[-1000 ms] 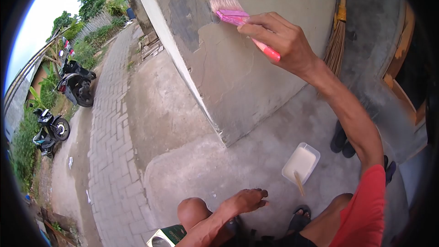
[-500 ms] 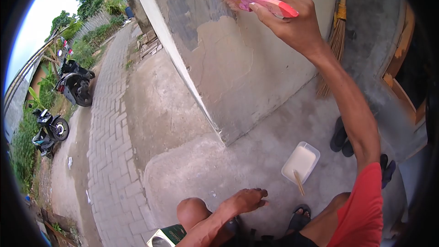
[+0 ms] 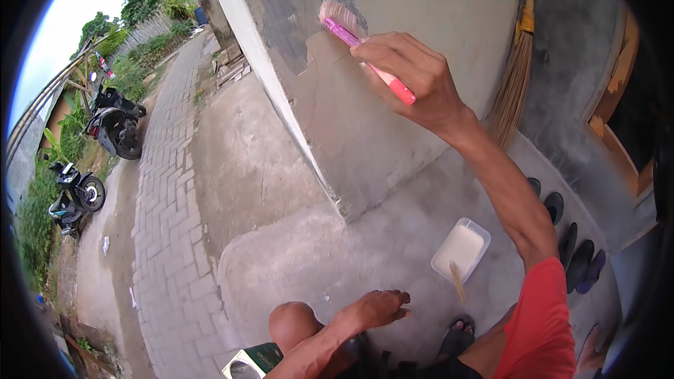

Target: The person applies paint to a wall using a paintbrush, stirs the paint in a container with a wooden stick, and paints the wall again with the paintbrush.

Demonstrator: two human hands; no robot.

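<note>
My right hand is closed round the handle of a pink brush, whose pale bristles lie against the grey wall, beside a darker patch. My left hand hangs over the concrete floor near my knee; its fingers are partly spread and nothing shows in them. On the floor to its right, a clear plastic tub holds pale liquid, with a thin wooden stick leaning over its rim.
A straw broom leans at the wall's right end. Several sandals line the right side, near a bare foot. A green and white tin stands by my left knee. Two motorbikes stand beyond the paved path.
My right hand and the brush have moved down and slightly left along the wall, and the brush has turned. More sandals show behind my right arm. My left hand has barely moved.
</note>
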